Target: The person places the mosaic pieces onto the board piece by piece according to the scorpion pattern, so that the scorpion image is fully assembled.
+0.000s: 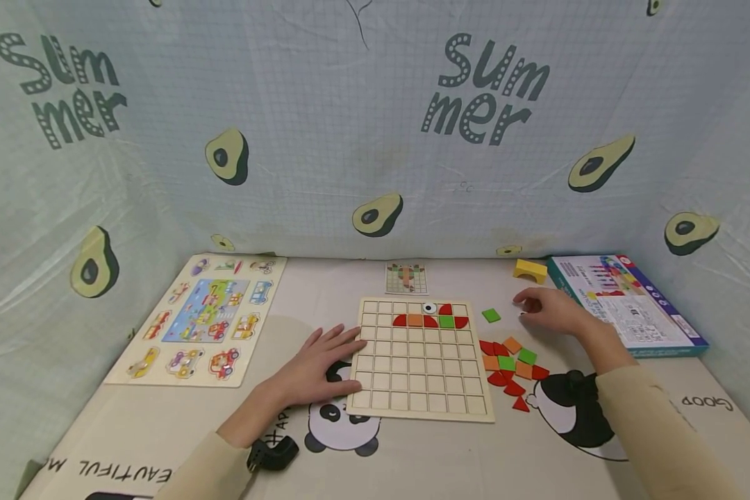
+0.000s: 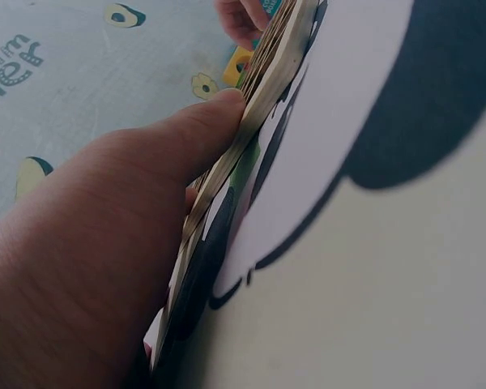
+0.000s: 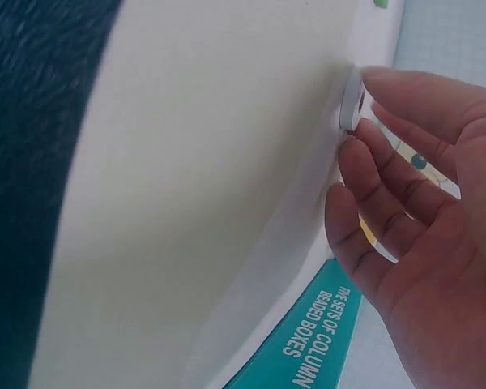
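The wooden grid board (image 1: 412, 382) lies in the middle, with red, orange and green pieces and one round eye piece (image 1: 429, 308) in its upper rows. My left hand (image 1: 315, 371) rests at the board's left edge, fingers spread, thumb on the rim in the left wrist view. Right of the board, my right hand (image 1: 550, 310) pinches a small white disc (image 3: 351, 99) between thumb and fingers, close over the table. A loose green square (image 1: 491, 316) lies between that hand and the board. Loose red, orange and green pieces (image 1: 506, 363) are clustered beside the board's right edge.
A picture card (image 1: 406, 279) lies behind the board. A yellow arch block (image 1: 530, 271) and a flat game box (image 1: 631, 305) stand at the back right. On the left lies a vehicle puzzle board (image 1: 203, 312). A fabric wall (image 1: 300, 139) closes off the back.
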`<move>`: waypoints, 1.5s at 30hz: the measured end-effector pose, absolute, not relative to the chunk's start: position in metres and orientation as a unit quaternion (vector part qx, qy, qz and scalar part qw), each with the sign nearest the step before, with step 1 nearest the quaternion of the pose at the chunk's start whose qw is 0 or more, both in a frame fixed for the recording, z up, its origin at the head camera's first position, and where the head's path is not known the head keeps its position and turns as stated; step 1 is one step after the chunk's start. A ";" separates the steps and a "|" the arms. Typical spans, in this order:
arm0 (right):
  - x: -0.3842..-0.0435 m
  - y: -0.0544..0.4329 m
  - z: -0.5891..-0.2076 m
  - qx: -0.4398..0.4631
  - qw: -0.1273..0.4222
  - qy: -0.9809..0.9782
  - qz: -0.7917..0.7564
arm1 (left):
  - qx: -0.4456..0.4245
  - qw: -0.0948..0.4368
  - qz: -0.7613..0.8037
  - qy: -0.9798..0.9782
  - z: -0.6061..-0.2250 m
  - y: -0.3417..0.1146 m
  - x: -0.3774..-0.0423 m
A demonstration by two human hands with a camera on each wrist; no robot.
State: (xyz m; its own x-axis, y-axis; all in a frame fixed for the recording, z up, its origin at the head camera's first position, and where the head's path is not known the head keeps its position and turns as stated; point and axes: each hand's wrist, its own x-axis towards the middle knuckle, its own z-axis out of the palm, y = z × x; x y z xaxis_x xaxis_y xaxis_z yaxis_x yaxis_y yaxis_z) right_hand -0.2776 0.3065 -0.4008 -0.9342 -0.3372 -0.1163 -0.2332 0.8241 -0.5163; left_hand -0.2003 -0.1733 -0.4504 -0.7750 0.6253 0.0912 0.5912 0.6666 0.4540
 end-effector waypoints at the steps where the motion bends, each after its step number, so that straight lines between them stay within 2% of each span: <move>1: -0.277 0.306 -0.401 -0.148 0.104 0.950 -0.256 | 0.334 0.036 0.235 0.912 -0.450 -0.173 -0.200; 11: -0.277 0.301 -0.401 -0.131 0.116 0.955 -0.238 | 0.341 0.026 0.238 0.909 -0.451 -0.173 -0.200; 18: -0.276 0.308 -0.400 -0.166 0.111 0.946 -0.255 | 0.342 0.027 0.235 0.909 -0.448 -0.172 -0.200; 25: -0.271 0.310 -0.399 -0.191 0.148 0.933 -0.268 | 0.339 0.030 0.232 0.911 -0.448 -0.172 -0.200; 45: -0.271 0.305 -0.402 -0.184 0.118 0.944 -0.247 | 0.340 0.030 0.233 0.911 -0.449 -0.172 -0.200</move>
State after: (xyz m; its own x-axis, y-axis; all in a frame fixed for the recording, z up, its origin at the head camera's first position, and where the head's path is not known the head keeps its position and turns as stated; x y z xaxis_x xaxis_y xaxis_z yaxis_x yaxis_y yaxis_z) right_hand -0.2707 0.3048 -0.4023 -0.9045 -0.4060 -0.1308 -0.2898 0.8099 -0.5099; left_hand -0.2004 -0.1718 -0.4490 -0.7672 0.6330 0.1035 0.6049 0.6603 0.4451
